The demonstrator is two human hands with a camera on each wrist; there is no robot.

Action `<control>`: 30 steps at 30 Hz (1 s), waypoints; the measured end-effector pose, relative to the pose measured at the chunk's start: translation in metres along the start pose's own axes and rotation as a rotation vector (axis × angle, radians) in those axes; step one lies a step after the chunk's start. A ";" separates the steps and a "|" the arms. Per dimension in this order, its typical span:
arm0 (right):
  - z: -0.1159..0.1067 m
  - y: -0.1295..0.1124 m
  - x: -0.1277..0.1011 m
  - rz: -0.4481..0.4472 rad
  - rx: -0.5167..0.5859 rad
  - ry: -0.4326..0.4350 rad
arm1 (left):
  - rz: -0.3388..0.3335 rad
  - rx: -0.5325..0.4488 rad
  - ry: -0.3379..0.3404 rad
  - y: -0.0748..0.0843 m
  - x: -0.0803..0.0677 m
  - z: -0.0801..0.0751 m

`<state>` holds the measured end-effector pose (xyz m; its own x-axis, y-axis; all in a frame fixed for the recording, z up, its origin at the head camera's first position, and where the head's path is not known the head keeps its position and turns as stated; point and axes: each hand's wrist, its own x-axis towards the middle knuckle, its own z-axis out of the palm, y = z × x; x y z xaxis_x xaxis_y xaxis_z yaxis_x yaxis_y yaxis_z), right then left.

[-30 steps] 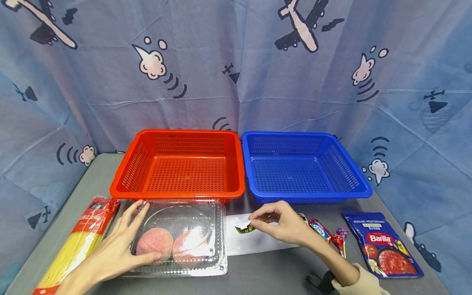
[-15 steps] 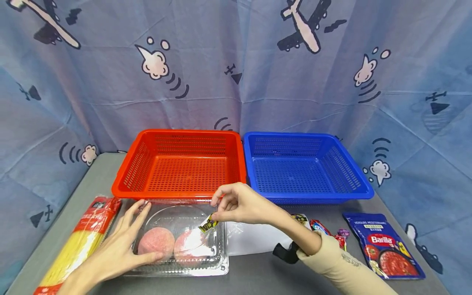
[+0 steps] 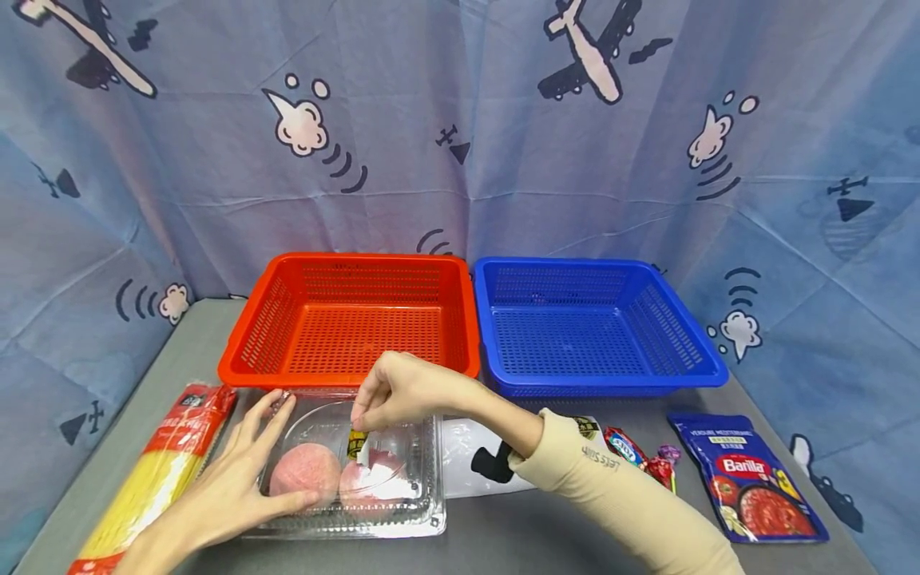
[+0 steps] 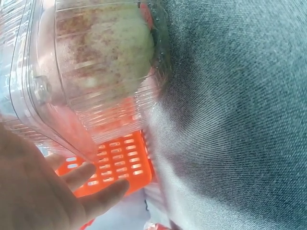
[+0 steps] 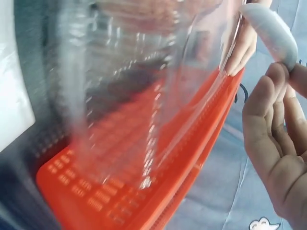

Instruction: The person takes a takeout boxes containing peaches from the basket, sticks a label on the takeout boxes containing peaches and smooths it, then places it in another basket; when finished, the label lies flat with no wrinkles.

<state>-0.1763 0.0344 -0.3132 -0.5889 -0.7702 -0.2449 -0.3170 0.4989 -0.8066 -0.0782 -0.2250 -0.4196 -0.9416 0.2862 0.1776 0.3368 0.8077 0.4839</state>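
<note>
Left of lower centre in the head view, we see a right hand (image 3: 402, 391) pinching a small yellow-and-black label (image 3: 355, 444) over a clear container (image 3: 434, 479) holding two pink round fruits (image 3: 305, 473). The left hand (image 3: 231, 489), thumb and fingers spread, rests against the container's left side. Above them sits a red basket (image 3: 287, 379).

Bright glare on clear box (image 3: 323, 419), blurry right-wrist view

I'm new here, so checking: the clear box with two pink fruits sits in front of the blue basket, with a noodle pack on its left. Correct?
Wrong basket colour: the head view shows the clear box with two pink fruits in front of the red basket, a noodle pack on its left.
</note>
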 end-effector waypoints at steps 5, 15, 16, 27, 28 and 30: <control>0.005 -0.007 0.017 0.010 -0.019 -0.010 | -0.008 -0.009 -0.010 0.001 0.000 0.001; 0.007 -0.008 0.040 0.059 0.038 -0.026 | 0.002 -0.014 -0.001 0.000 -0.001 0.002; 0.007 -0.007 0.041 0.060 0.029 -0.029 | 0.002 -0.012 -0.001 0.000 -0.001 0.002; 0.010 -0.007 0.051 0.080 -0.139 -0.045 | -0.006 -0.014 -0.009 0.000 -0.001 0.000; 0.011 -0.007 0.052 0.083 -0.163 -0.040 | -0.003 -0.013 -0.009 0.000 0.000 0.000; 0.012 -0.007 0.053 0.090 -0.197 -0.033 | 0.003 -0.011 -0.004 -0.001 0.000 0.000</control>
<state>-0.1964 -0.0144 -0.3266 -0.5978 -0.7302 -0.3308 -0.4056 0.6314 -0.6609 -0.0784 -0.2255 -0.4199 -0.9405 0.2910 0.1754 0.3397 0.8014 0.4924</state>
